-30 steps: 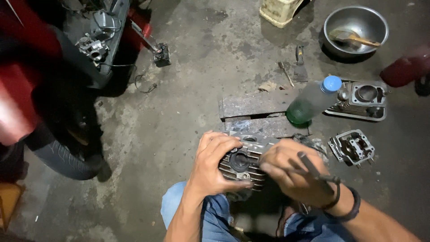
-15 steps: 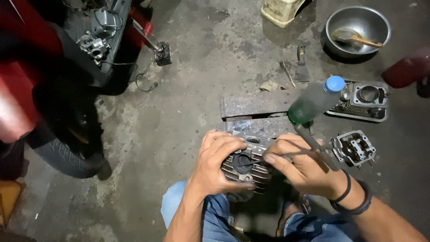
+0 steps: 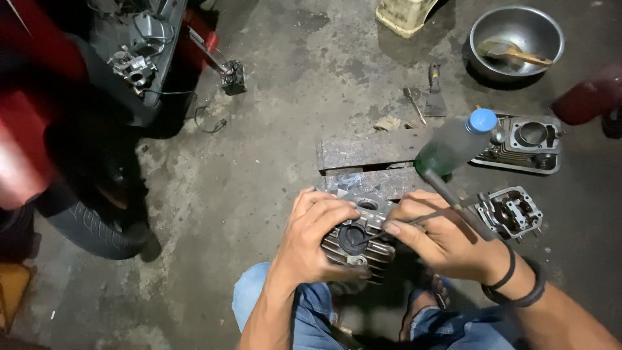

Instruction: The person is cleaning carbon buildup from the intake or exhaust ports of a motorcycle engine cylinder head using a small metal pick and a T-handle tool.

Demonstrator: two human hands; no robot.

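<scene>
Concrete floor (image 3: 259, 162); lower centre, your left hand (image 3: 311, 243) grips the engine part (image 3: 359, 236), right hand (image 3: 440, 236) pinches a thin tool (image 3: 453, 201) at it.

A clear plastic bottle (image 3: 456, 144) with a blue cap and green liquid in its lower part stands tilted on the concrete floor right of centre, beside the grey engine parts; a pale yellowish plastic container (image 3: 405, 13) sits at the top edge, cut off; no labels, signs or screens show.
</scene>
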